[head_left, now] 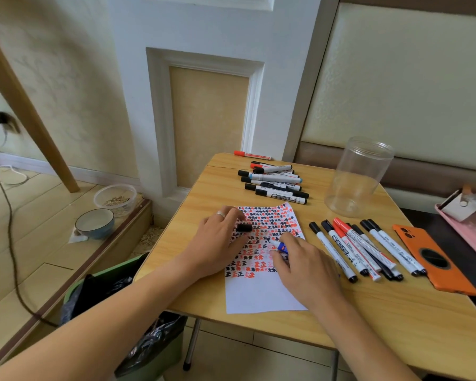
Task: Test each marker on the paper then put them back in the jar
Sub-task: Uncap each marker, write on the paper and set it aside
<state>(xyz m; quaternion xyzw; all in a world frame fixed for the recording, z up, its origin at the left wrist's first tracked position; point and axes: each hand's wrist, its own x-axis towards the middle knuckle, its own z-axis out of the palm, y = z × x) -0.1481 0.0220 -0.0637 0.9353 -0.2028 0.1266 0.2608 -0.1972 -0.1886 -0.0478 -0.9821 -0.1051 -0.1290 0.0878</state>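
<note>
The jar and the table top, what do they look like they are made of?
The jar looks like clear plastic, maybe glass: you see the wall and table straight through it, and its rim looks thin, with screw ridges. The table shows a pale wood grain with a smooth, slightly shiny face, so probably laminate or varnished wood; the picture cannot settle which.

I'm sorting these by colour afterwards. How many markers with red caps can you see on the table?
3, maybe more hidden in the piles. One lies alone at the far edge, one sits in the far pile, and one is in the pile right of the paper.
</note>
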